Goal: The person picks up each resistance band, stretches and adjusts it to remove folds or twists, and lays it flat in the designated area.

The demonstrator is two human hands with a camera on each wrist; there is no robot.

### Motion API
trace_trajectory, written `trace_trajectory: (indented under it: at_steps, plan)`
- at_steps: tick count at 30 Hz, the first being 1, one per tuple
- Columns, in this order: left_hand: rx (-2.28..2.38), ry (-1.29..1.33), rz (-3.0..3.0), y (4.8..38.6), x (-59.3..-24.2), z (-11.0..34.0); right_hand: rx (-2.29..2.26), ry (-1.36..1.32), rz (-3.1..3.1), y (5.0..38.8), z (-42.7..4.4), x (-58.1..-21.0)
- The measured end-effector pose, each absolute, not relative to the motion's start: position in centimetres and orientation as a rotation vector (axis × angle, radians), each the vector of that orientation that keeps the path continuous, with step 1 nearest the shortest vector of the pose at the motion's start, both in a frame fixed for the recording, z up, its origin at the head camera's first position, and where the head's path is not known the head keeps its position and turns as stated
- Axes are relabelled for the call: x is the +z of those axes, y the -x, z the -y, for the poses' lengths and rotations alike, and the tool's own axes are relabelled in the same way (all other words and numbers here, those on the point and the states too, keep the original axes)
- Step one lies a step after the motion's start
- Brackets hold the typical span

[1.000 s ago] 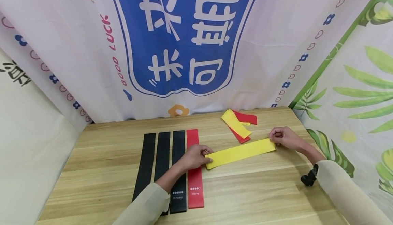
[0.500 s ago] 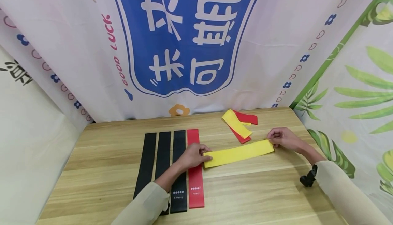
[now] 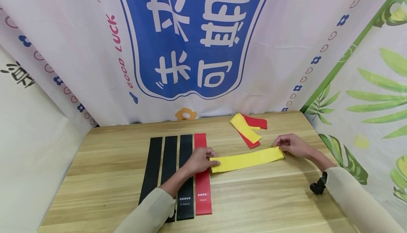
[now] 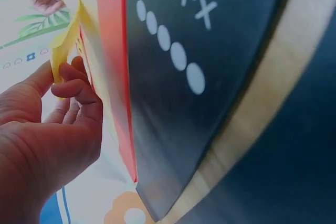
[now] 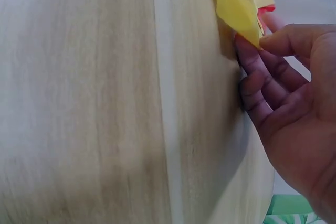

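A yellow resistance band (image 3: 246,160) is stretched out flat between both hands, a little above or on the table. My left hand (image 3: 200,160) pinches its left end between thumb and fingers, over the red band (image 3: 203,194) marked Heavy. At the other end my right hand (image 3: 294,145) pinches the band's upper corner. In the left wrist view the yellow band (image 4: 65,38) hangs from the thumb and curled fingers. The right wrist view has the yellow band's corner (image 5: 239,11) between thumb and fingertips.
Left of the red band lie several black bands, one marked X-Heavy (image 3: 185,190), side by side on the wooden table (image 3: 260,201). At the back right, a second yellow band (image 3: 245,129) lies crossed over a red band (image 3: 255,121). A printed curtain (image 3: 270,67) borders the table's back edge.
The yellow band has shifted slightly to the left. Its right end has dipped a little as the right hand turned and moved slightly down. The other bands stay put.
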State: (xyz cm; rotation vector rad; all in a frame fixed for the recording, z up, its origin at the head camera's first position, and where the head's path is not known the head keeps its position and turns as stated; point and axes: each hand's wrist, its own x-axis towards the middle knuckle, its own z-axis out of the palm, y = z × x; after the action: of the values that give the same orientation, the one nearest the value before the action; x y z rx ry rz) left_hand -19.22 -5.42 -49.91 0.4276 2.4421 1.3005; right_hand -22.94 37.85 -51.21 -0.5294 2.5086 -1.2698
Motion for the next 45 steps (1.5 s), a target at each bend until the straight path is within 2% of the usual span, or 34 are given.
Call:
trace_trajectory:
  at_steps: [34,45]
  plan:
    - [1.314,-0.528,-2.370,19.5,-50.3,6.3,-1.189,0.477,-2.607,22.7,-37.9,-51.3]
    - [1.319,-0.431,-2.456,19.5,-50.1,6.4,-1.295,0.408,-2.509,22.5,-38.1,-50.7]
